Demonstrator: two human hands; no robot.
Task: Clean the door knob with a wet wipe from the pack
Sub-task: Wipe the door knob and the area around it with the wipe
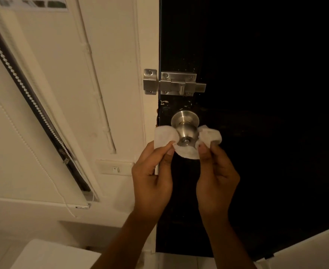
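Observation:
A round steel door knob (pixel 185 124) sticks out of a black door (pixel 257 133) near its left edge. A white wet wipe (pixel 165 135) is looped under the knob's front, with one end bunched on each side. My left hand (pixel 153 171) pinches the left end between thumb and fingers. My right hand (pixel 215 171) pinches the right end the same way. Both hands are just below the knob. The wipe pack is not in view.
A steel slide bolt (pixel 177 84) is mounted above the knob, across the door edge and the cream frame (pixel 148 45). A light switch (pixel 116 168) sits on the wall to the left. A window blind (pixel 23 98) with a cord hangs further left.

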